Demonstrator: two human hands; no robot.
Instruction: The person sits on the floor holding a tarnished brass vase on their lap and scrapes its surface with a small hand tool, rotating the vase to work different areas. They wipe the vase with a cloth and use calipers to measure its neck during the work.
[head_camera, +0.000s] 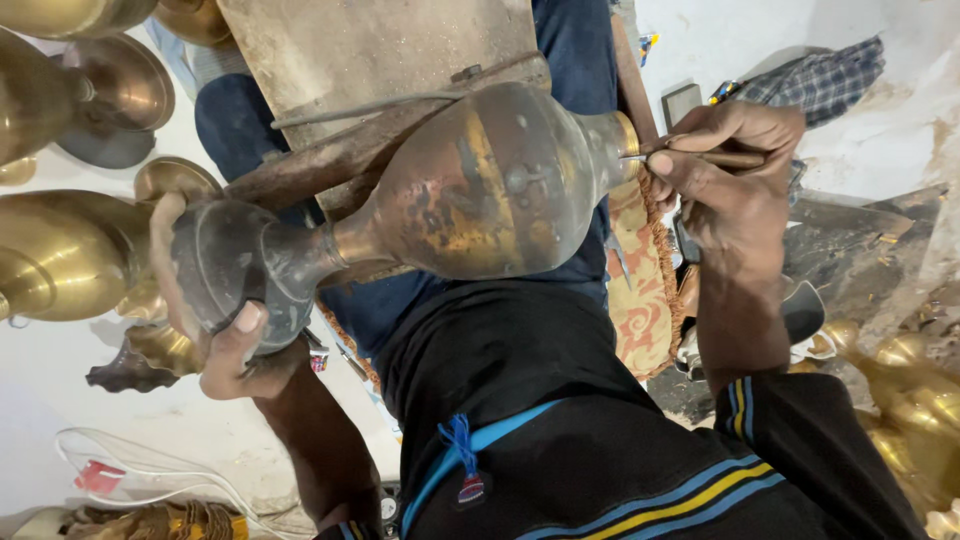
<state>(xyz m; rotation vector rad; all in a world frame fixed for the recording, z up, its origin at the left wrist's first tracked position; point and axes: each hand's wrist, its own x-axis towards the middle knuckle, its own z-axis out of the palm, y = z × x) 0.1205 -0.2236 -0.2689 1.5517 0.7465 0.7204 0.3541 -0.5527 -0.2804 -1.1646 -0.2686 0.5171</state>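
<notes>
Brass vessel (470, 190), tarnished and blotched, lies on its side across the lap, its round belly mid-frame and its mouth pointing right. I see my left hand (215, 330) wrapped tight around the dark flared foot (230, 265) at the left end, thumb over the rim, steadying the whole piece. My right hand (730, 190) has its fingers pinched closed on a thin pointed tool (690, 156), tip touching the vessel's neck rim (625, 135). I judge this as fine scraping or engraving at the rim, with the work under way. Next, I reckon, the left hand needs to turn the piece a little while the tip stays on the metal, and the pressure wants to be light so the point doesn't skid. Behind the vessel sits a worn wooden block (370, 60) with a rusty bar (340, 155) under it. Polished brass vases (60, 250) stand at far left, a patterned cloth (640, 290) lies near right, and a checked rag (820, 80) lies far right.
</notes>
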